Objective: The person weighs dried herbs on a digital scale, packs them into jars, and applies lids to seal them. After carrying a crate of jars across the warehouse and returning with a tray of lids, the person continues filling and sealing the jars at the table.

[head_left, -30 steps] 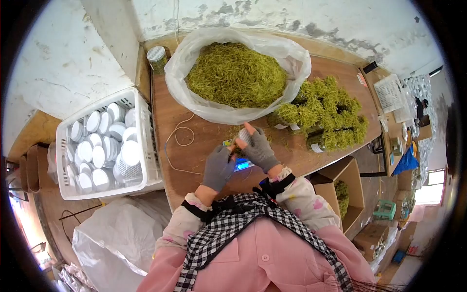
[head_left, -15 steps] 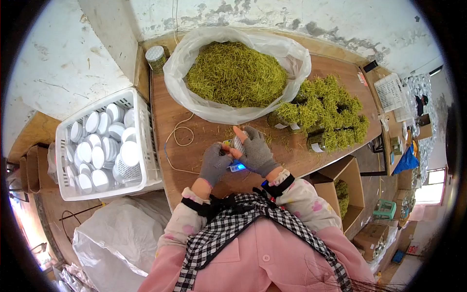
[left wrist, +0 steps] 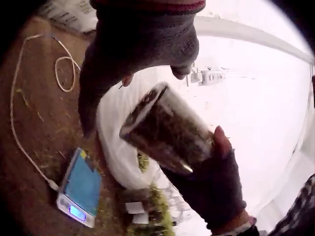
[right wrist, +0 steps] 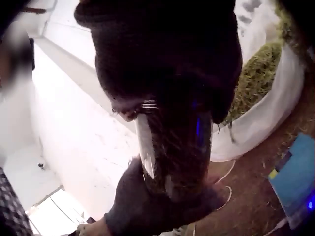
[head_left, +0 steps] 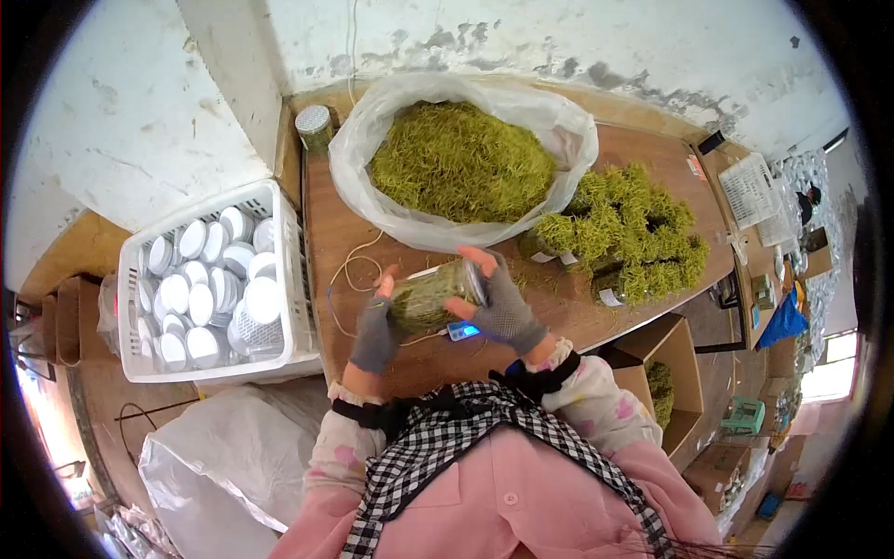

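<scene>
A clear glass jar [head_left: 424, 300] packed with green, dried plant sprigs lies sideways between the two gloved hands, raised over the table. My right hand [head_left: 507, 303], in a grey fingerless glove, grips it round its mouth end. At the other end is my left hand [head_left: 376, 334], gloved alike, its fingers extended beside the jar's base; the left wrist view shows a gap between hand [left wrist: 142, 44] and jar [left wrist: 167, 130]. Below them on the table sits a small blue digital scale [left wrist: 83, 187] with a lit display.
Behind the hands stands a clear plastic bag [head_left: 349, 186] of green sprigs [head_left: 466, 158]. Several overfilled jars [head_left: 610, 293] cluster at right. A white crate [head_left: 135, 363] of white lids [head_left: 200, 303] is at left. A lidded jar [head_left: 315, 126] stands at the back; a cable [head_left: 340, 289] crosses the table.
Both hands were close together above the scale, largely covering the jar. They have since spread apart, with the jar now lifted and tipped sideways between them. The head view has shifted slightly.
</scene>
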### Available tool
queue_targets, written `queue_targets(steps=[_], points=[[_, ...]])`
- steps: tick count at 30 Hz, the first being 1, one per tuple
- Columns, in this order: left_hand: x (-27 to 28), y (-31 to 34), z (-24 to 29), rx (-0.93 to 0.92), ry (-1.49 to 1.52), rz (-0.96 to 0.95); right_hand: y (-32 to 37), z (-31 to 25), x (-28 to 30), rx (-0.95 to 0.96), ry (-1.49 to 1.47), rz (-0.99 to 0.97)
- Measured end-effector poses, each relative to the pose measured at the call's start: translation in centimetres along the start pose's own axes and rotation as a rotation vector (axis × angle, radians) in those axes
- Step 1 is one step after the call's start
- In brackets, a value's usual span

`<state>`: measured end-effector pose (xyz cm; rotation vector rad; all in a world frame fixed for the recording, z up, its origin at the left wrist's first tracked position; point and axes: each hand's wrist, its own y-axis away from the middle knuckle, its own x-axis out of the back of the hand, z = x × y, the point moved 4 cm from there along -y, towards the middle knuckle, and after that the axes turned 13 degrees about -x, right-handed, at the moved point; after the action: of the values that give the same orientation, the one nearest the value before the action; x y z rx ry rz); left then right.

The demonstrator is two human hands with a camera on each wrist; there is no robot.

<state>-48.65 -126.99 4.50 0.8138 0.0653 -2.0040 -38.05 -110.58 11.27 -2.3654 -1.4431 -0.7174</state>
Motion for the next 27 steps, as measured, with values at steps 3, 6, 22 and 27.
queue_targets(steps=[3, 6, 22, 27], points=[[-1.7, 0.2, -0.7, -0.017, 0.256, -0.072, 1.5, -3.2, 0.0, 0.158, 0.014, 0.051], [-2.9, 0.7, 0.2, -0.142, 0.131, 0.023, 2.2, -3.6, 1.4, 0.134, -0.078, 0.073], [-9.5, 6.9, 5.8, -0.223, 0.066, -0.003, 4.6, -6.8, 4.6, 0.258, -0.210, 0.283], [-11.6, 9.4, 8.8, -0.990, -0.687, -0.108, 2.9, -5.4, 4.9, -0.364, -1.027, -0.254]])
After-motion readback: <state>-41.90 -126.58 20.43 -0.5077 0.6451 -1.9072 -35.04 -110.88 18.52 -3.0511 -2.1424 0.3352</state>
